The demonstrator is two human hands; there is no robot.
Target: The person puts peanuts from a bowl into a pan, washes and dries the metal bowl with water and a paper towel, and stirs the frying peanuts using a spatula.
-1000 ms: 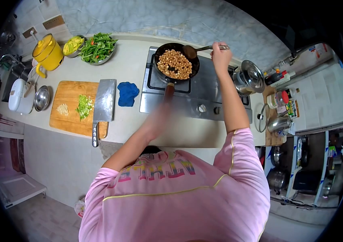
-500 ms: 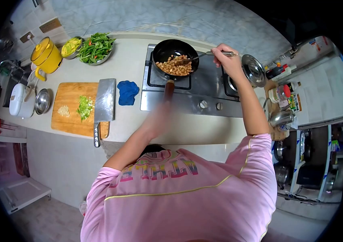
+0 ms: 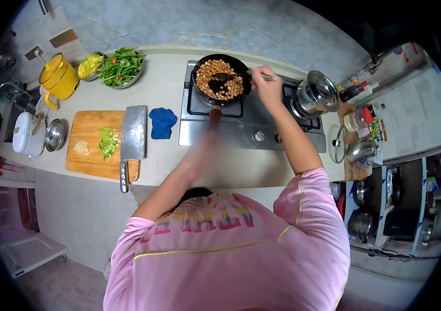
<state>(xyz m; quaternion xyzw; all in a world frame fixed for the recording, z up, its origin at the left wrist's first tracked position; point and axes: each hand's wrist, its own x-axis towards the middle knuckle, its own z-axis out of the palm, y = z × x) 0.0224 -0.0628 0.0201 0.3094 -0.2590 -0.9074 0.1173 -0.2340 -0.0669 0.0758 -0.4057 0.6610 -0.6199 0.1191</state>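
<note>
A black frying pan (image 3: 241,65) with a wooden handle (image 3: 214,118) sits over the left burner. Small browned pieces (image 3: 212,68) are spread in it, with a bare patch in the middle. My right hand (image 3: 267,85), closed around the metal shaft of a spatula (image 3: 224,76), is to the right of the pan; the spatula's dark head lies among the pieces. My left hand (image 3: 199,155) is at the near end of the pan's handle and appears wrapped round it, though a blur hides its fingers.
Left of the stove (image 3: 241,129) lie a blue cloth (image 3: 163,123), a cleaver (image 3: 135,132) and a cutting board (image 3: 88,122) with chopped greens and minced bits. Bowls of leafy greens (image 3: 122,67) and yellow slices (image 3: 90,65) stand behind. A pot (image 3: 311,98) occupies the right burner.
My right hand has moved left with the spatula. The pieces have shifted from a heap at the near right to a spread across the pan. My left hand stays by the handle.
</note>
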